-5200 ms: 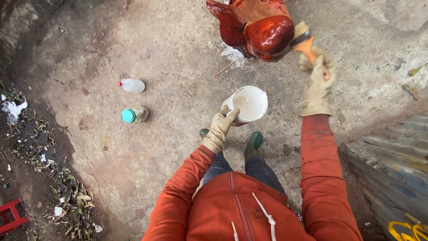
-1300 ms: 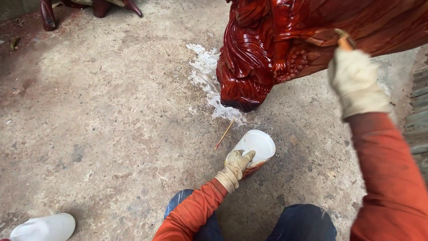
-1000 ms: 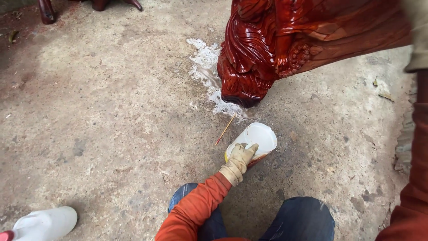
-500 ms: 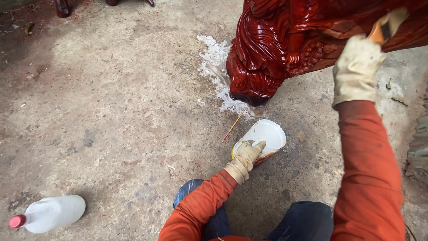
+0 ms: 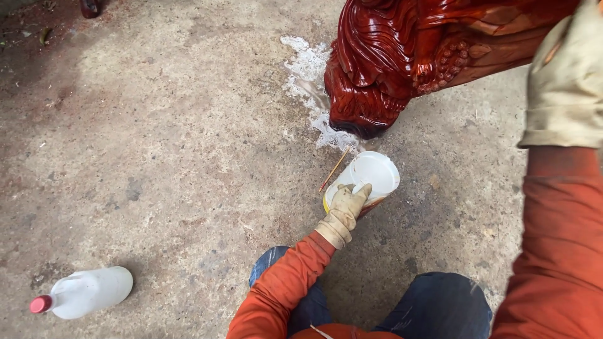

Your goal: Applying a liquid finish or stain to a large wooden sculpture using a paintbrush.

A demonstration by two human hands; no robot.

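Head view, looking down on a crouching person in orange sleeves and work gloves over a rough concrete floor. The left hand reaches down to a white plastic tub standing on the floor just in front of the knees; its grip hooks over the near rim, thumb outside and fingers curled onto the edge, which seems meant to steady the tub and keep it tipped toward the body. The tub thus lies directly in that grip, its open mouth beyond the fingers, toward the carving. A thin wooden stick lies on the floor touching the tub's left side. Just beyond stands a glossy red carved wooden piece, with white foam spread on the floor at its base. The right hand is raised close to the camera at the right edge, beside the carving; whether its grip is closed on anything cannot be told. A pale plastic bottle with a red cap lies on its side, well apart, near the lower left.
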